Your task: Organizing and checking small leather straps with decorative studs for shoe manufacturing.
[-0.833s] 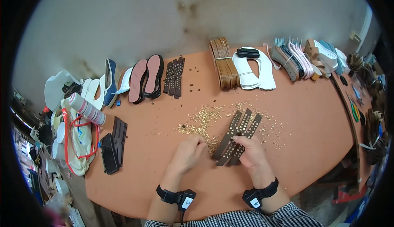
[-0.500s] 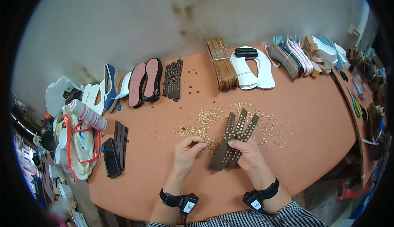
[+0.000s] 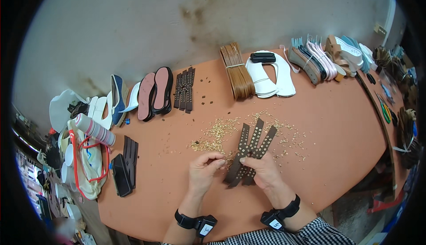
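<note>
Near the middle of the table, my right hand (image 3: 265,170) grips a dark brown strap piece (image 3: 250,149) between thumb and fingers. Its strips fan out at both ends and carry rows of gold-coloured eyelets. My left hand (image 3: 205,172) is held just left of the piece, apart from it, with thumb and forefinger pinched together. Anything in that pinch is too small to make out. Loose gold eyelets (image 3: 217,132) lie scattered on the table beyond both hands.
At the back left stand pink-topped soles (image 3: 163,90), more studded brown straps (image 3: 183,90) and a blue shoe (image 3: 119,98). A black box (image 3: 121,174) lies left. Brown strip bundles (image 3: 238,74), white cutouts (image 3: 284,83) and wedge soles (image 3: 306,63) line the back right.
The strap piece has turned slightly anticlockwise in my right hand, its strips now more upright. My left hand stays pinched and has come slightly nearer to it. The whole view has shifted a little.
</note>
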A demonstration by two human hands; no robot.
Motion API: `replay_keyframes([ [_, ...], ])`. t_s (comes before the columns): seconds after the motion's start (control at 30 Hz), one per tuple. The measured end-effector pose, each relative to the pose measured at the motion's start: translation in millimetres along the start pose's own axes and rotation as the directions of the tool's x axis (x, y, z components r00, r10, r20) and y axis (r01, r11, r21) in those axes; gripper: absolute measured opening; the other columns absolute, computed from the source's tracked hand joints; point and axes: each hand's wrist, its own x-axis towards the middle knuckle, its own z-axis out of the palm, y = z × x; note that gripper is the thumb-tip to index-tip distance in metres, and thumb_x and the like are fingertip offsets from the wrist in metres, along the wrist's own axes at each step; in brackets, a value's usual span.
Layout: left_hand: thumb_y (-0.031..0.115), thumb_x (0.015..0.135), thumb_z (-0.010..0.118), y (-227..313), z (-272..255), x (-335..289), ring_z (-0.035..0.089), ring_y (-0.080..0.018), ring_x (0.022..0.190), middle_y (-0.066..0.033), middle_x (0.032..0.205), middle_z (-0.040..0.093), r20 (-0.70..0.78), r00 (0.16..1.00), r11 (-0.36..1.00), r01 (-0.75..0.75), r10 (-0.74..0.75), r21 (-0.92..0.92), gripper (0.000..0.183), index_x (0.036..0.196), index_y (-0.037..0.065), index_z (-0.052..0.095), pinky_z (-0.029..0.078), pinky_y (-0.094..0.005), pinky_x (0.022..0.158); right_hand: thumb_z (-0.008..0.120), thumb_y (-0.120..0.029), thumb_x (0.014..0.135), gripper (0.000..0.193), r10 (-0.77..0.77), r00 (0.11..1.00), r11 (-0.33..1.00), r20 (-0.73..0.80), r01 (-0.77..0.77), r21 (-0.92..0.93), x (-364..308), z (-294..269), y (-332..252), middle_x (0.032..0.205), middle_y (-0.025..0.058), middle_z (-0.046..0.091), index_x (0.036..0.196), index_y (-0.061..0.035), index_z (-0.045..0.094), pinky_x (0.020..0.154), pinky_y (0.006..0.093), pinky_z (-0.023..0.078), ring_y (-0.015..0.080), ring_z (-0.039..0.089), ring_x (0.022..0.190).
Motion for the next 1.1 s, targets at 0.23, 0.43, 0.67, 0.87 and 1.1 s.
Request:
replay_keyframes([
  [0.23, -0.007, 0.076, 0.059, 3, 6, -2, 0.056, -0.0127, 0.068, -0.0084, 0.080, 0.059, 0.005, 1.000, 0.999, -0.022, 0.022, -0.041, 0.007, 0.081, -0.002, 0.057, 0.048, -0.0222, 0.062, 0.056, 0.007, 0.074, 0.014, -0.032, 1.000, 0.999, 0.002, 0.032, -0.004, 1, -1, 5, 0.077, 0.0009, 0.055, 0.084, -0.0015, 0.056, 0.061, 0.0239, 0.048, 0.0101, 0.056, 0.068],
  [0.43, -0.006, 0.072, 0.062, 7, 16, -7, 0.051, -0.0126, 0.074, -0.0081, 0.085, 0.053, -0.022, 0.993, 0.993, -0.115, 0.116, 0.020, 0.011, 0.075, 0.001, 0.055, 0.044, -0.0224, 0.066, 0.056, 0.007, 0.075, 0.015, -0.057, 0.998, 0.998, 0.001, 0.057, 0.017, -6, 4, 5, 0.081, 0.0032, 0.059, 0.088, -0.0007, 0.057, 0.064, 0.0237, 0.048, 0.0107, 0.057, 0.071],
  [0.67, -0.004, 0.068, 0.067, 1, 15, -6, 0.046, -0.0121, 0.084, -0.0049, 0.093, 0.047, 0.065, 0.984, 0.982, -0.169, 0.164, 0.081, 0.015, 0.075, 0.002, 0.056, 0.039, -0.0234, 0.075, 0.056, 0.006, 0.076, 0.017, -0.095, 0.993, 0.995, 0.074, 0.092, 0.040, -9, 7, 11, 0.084, 0.0032, 0.061, 0.091, -0.0008, 0.059, 0.065, 0.0232, 0.048, 0.0108, 0.058, 0.073],
  [0.87, -0.004, 0.067, 0.067, 3, 14, -6, 0.047, -0.0128, 0.084, -0.0050, 0.092, 0.048, 0.081, 0.986, 0.988, -0.148, 0.144, 0.043, 0.015, 0.074, 0.003, 0.057, 0.038, -0.0242, 0.077, 0.056, 0.006, 0.077, 0.016, -0.078, 0.992, 0.995, 0.102, 0.071, 0.070, -10, 8, 10, 0.084, 0.0032, 0.061, 0.090, -0.0007, 0.059, 0.067, 0.0234, 0.047, 0.0106, 0.058, 0.074],
  [1.1, -0.005, 0.066, 0.067, 4, 16, -6, 0.049, -0.0140, 0.085, -0.0061, 0.089, 0.051, 0.072, 0.991, 0.993, -0.106, 0.110, -0.052, 0.015, 0.074, 0.002, 0.057, 0.039, -0.0255, 0.078, 0.055, 0.005, 0.078, 0.015, -0.110, 0.985, 0.994, 0.135, 0.107, 0.033, -12, 8, 11, 0.085, 0.0024, 0.061, 0.091, -0.0009, 0.061, 0.067, 0.0227, 0.047, 0.0089, 0.057, 0.074],
])
